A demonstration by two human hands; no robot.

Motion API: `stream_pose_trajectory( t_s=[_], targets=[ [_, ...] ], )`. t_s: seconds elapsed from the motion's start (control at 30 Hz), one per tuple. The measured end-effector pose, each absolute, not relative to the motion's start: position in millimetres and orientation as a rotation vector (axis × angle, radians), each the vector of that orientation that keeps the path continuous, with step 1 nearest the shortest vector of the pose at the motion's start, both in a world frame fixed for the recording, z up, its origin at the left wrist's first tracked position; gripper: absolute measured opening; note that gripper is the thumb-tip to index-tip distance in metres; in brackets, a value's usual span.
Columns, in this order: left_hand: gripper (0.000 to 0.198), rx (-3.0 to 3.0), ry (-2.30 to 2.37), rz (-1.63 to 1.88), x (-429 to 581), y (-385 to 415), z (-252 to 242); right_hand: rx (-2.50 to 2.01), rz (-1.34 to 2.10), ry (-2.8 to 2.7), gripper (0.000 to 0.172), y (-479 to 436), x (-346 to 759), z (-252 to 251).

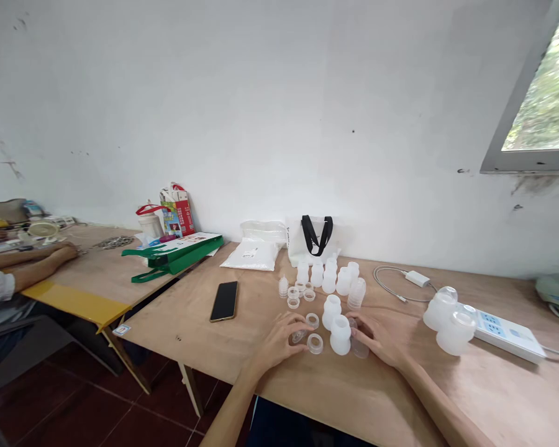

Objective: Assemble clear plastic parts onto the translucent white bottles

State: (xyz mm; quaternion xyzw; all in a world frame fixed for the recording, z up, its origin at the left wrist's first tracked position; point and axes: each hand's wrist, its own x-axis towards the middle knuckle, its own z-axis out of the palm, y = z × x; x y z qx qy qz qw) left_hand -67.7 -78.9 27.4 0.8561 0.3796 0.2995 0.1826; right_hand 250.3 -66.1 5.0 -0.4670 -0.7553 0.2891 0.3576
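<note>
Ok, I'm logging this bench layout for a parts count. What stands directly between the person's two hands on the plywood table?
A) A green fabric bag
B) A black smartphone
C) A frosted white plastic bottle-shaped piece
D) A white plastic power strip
C. A frosted white plastic bottle-shaped piece stands between the left hand and the right hand.
</note>
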Motion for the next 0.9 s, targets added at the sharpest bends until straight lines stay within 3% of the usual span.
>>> stream_pose_trajectory(
  t_s=[0.1,0.23,0.3,0.47,0.73,0.9],
  targets=[
    [0.045,2.332,1.141,0.938,-70,-76,22,-1.208,0.704,-1.970,0.042,-64,248,2],
    [0.088,2.289,1.186,0.964,-72,-74,14,-1.307,0.627,-1.911,0.040,-55,246,-6],
    [0.095,2.363,1.183,0.934,-71,-74,10,-1.366,0.565,-1.890,0.039,-50,243,-9],
    [0.064,2.404,1.208,0.870,-66,-75,6,-1.384,0.490,-1.883,0.039,-33,229,-9],
    [0.071,2.311,1.196,0.702,-64,-78,12,-1.020,0.647,-1.805,0.059,-41,233,-17],
    [0.039,2.352,1.143,0.573,-62,-77,18,-0.888,0.591,-1.951,0.075,-44,233,-23]
  ],
)
